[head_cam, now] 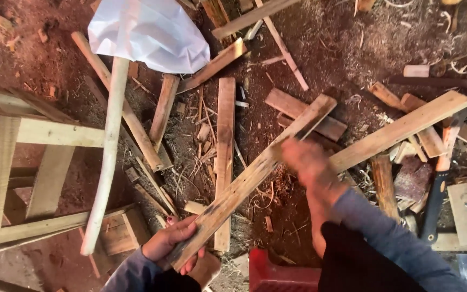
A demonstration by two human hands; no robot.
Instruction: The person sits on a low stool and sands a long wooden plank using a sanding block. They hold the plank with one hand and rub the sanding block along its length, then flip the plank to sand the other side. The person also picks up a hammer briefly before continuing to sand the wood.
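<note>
Sawdust floor (309, 48); left hand (171, 243) grips rough wooden slat (249, 178); blurred right hand (306, 159) grip unclear

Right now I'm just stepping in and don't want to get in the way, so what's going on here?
A person holds a long wooden slat slanted over a dirt floor littered with offcuts and shavings. The left hand grips its lower end; the right hand, blurred, is at its middle. A pale curved pole leans nearby, and a hatchet lies at right.
</note>
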